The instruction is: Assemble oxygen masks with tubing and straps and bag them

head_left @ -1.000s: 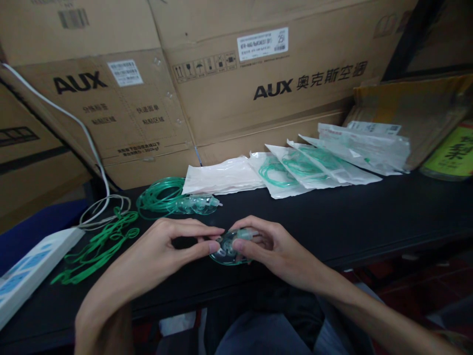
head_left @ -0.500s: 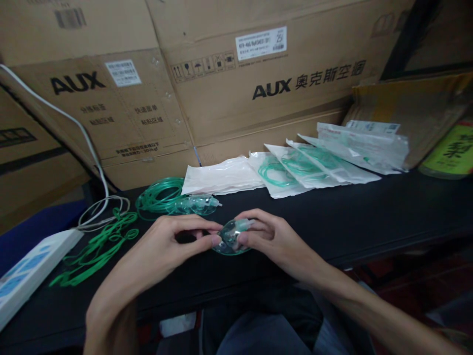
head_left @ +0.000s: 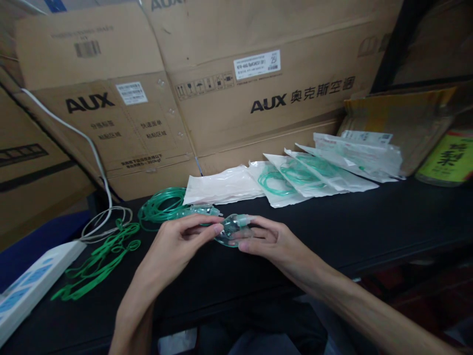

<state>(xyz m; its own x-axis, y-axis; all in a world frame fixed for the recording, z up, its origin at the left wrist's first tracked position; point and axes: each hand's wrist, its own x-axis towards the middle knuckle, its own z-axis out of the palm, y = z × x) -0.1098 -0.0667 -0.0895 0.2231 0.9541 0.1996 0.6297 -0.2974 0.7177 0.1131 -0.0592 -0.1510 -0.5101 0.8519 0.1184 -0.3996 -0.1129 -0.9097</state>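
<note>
A clear green-tinted oxygen mask (head_left: 232,228) is held between my two hands above the black table. My left hand (head_left: 188,234) pinches the mask's left end between thumb and fingers. On the other side, my right hand (head_left: 264,234) grips it with the thumb low and the fingers behind, by the pale connector. Just beyond my left hand lies a second clear mask (head_left: 201,211), partly covered by my fingers, beside a coil of green tubing (head_left: 162,204). Loose green elastic straps (head_left: 103,261) lie in a tangle to the left.
Several white pouches (head_left: 281,185), some showing green tubing, line the back of the black table (head_left: 332,236). Large cardboard boxes (head_left: 221,118) stand behind. A white power strip (head_left: 40,276) with a cable lies left; a jar with a yellow-green label (head_left: 449,158) stands right.
The camera view has tilted up slightly. My right hand's fingers have shifted on the mask, with the index finger now near the connector. My left hand still pinches its left end.
</note>
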